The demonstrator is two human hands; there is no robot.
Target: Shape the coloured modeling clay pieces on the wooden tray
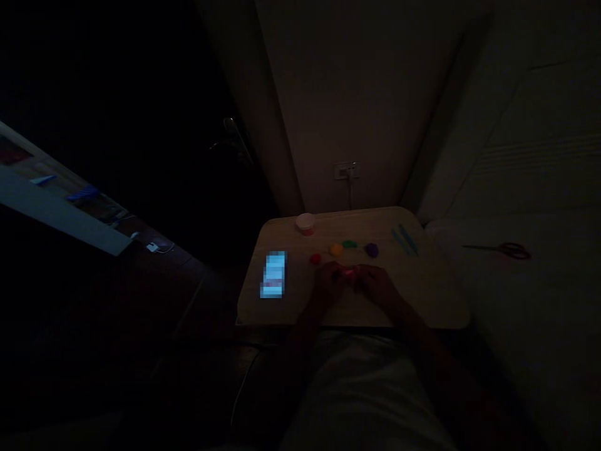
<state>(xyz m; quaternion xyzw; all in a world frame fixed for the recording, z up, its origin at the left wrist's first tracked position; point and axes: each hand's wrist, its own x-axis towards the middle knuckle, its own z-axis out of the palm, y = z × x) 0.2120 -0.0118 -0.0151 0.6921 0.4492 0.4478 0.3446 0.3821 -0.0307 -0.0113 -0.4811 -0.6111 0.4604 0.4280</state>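
In the dim light, my left hand and my right hand meet over the near middle of a small wooden table. Between their fingertips is a reddish-pink piece of modelling clay, gripped from both sides; its exact shape is too dark to make out. Just beyond the hands lie several small clay lumps: a red lump by my left hand, an orange lump, a green lump, and a purple lump beyond my right hand.
A lit phone, its screen blurred, lies on the table's left. At the back stands a pinkish tub. Blue-green stick tools lie back right. Scissors rest on a pale surface beyond the right edge. A wall socket holds a plugged cable.
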